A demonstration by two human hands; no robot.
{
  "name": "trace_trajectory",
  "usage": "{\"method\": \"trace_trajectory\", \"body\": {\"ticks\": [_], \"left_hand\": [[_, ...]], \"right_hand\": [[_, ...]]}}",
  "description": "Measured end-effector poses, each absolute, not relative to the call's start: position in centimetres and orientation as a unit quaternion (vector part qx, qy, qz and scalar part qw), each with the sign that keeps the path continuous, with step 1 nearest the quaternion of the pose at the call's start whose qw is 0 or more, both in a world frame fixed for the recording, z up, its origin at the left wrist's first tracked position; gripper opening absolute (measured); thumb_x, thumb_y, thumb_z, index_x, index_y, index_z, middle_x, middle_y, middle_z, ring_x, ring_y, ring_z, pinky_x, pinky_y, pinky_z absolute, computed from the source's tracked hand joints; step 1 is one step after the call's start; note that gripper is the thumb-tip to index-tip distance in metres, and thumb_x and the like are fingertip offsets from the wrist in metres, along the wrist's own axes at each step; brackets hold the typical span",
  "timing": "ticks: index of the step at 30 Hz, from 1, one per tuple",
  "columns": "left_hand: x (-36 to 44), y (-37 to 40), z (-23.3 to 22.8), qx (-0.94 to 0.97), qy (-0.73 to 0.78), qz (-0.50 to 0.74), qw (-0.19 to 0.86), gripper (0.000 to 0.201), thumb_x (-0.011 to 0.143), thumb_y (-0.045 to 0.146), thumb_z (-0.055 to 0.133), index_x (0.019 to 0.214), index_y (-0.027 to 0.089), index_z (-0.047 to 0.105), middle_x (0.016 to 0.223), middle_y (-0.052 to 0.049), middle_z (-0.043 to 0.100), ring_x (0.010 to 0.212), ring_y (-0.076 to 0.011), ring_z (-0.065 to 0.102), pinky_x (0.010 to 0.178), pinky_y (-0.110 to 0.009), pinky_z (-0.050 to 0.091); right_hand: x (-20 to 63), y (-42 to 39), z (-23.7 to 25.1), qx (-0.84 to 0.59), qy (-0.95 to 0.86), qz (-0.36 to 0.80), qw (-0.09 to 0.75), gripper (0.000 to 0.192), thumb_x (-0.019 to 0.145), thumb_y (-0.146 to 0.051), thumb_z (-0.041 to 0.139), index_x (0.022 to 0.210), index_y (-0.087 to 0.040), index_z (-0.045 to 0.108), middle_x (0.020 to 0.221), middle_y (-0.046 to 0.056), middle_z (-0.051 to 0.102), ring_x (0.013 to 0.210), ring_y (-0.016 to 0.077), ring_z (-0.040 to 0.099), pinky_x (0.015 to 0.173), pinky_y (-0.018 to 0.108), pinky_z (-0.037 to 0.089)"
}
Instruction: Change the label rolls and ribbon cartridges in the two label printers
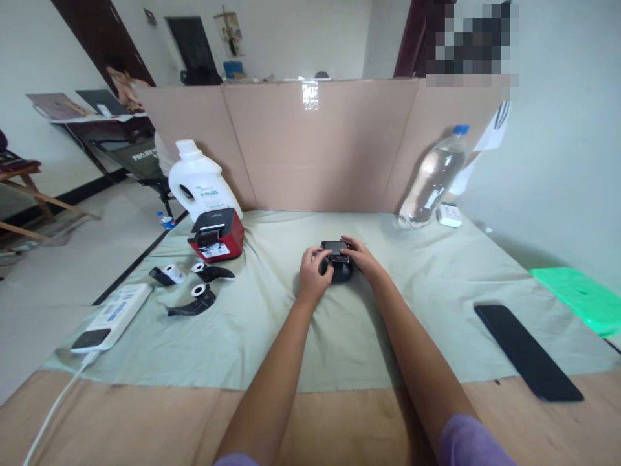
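A small black device with a grey screen-like panel lies on the green cloth, in the middle. My left hand is at its left side, fingers curled over the edge and the near part. On the other side my right hand grips it, with fingers along the far right edge and the thumb on top. My fingers cover much of the device, so its exact kind does not show. Both forearms reach forward across the cloth.
Left: a red-and-black printer-like box, a white jug, small rolls with black strips and a power strip. Right: a water bottle, a white box and a black phone. Cardboard stands behind.
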State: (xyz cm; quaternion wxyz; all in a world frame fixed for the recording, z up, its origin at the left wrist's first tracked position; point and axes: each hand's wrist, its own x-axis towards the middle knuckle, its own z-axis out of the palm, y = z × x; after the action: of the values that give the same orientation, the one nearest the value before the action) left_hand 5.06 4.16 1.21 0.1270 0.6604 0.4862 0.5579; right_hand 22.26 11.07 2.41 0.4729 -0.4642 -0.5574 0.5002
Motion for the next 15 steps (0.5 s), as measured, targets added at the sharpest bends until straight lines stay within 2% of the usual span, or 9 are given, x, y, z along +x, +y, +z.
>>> {"method": "trace_trajectory", "body": {"ticks": [3, 5, 8, 12, 15], "left_hand": [[4.8, 5.0, 0.5, 0.617, 0.521, 0.566, 0.166, 0.045, 0.088, 0.016, 0.063, 0.133, 0.02, 0.062, 0.121, -0.012, 0.058, 0.103, -0.0219, 0.061, 0.099, -0.038, 0.053], [4.6, 5.4, 0.2, 0.618, 0.524, 0.551, 0.199, 0.039, 0.091, 0.018, 0.06, 0.129, 0.021, 0.065, 0.117, -0.01, 0.06, 0.094, -0.019, 0.064, 0.093, -0.035, 0.056], [4.4, 5.5, 0.1, 0.626, 0.521, 0.527, 0.242, 0.03, 0.093, 0.02, 0.058, 0.119, 0.023, 0.072, 0.116, -0.008, 0.06, 0.1, -0.018, 0.066, 0.096, -0.033, 0.055], [4.6, 5.1, 0.5, 0.625, 0.534, 0.518, 0.236, 0.028, 0.093, 0.02, 0.059, 0.117, 0.024, 0.073, 0.118, -0.008, 0.059, 0.104, -0.0186, 0.065, 0.098, -0.032, 0.053], [4.7, 4.9, 0.8, 0.62, 0.541, 0.518, 0.233, 0.03, 0.091, 0.019, 0.059, 0.119, 0.024, 0.07, 0.118, -0.008, 0.06, 0.098, -0.0182, 0.065, 0.096, -0.033, 0.054]], "right_hand": [[22.5, 11.2, 2.3, -0.46, -0.556, 0.511, 0.467, 0.057, 0.069, -0.028, 0.074, 0.125, -0.022, 0.068, 0.137, 0.011, 0.065, 0.131, 0.0297, 0.056, 0.116, 0.046, 0.04], [22.3, 11.3, 2.2, -0.461, -0.553, 0.515, 0.464, 0.061, 0.068, -0.025, 0.073, 0.128, -0.021, 0.066, 0.135, 0.011, 0.066, 0.13, 0.029, 0.057, 0.115, 0.046, 0.041], [21.9, 11.3, 2.0, -0.469, -0.543, 0.521, 0.462, 0.067, 0.067, -0.023, 0.071, 0.134, -0.019, 0.062, 0.135, 0.013, 0.065, 0.128, 0.0284, 0.058, 0.113, 0.045, 0.044], [21.8, 11.3, 2.0, -0.489, -0.528, 0.517, 0.464, 0.07, 0.068, -0.023, 0.071, 0.137, -0.024, 0.06, 0.141, 0.011, 0.061, 0.132, 0.0274, 0.055, 0.112, 0.044, 0.045], [21.9, 11.3, 2.0, -0.495, -0.524, 0.516, 0.462, 0.072, 0.068, -0.022, 0.072, 0.139, -0.028, 0.06, 0.142, 0.009, 0.061, 0.135, 0.0268, 0.054, 0.114, 0.044, 0.044]]}}
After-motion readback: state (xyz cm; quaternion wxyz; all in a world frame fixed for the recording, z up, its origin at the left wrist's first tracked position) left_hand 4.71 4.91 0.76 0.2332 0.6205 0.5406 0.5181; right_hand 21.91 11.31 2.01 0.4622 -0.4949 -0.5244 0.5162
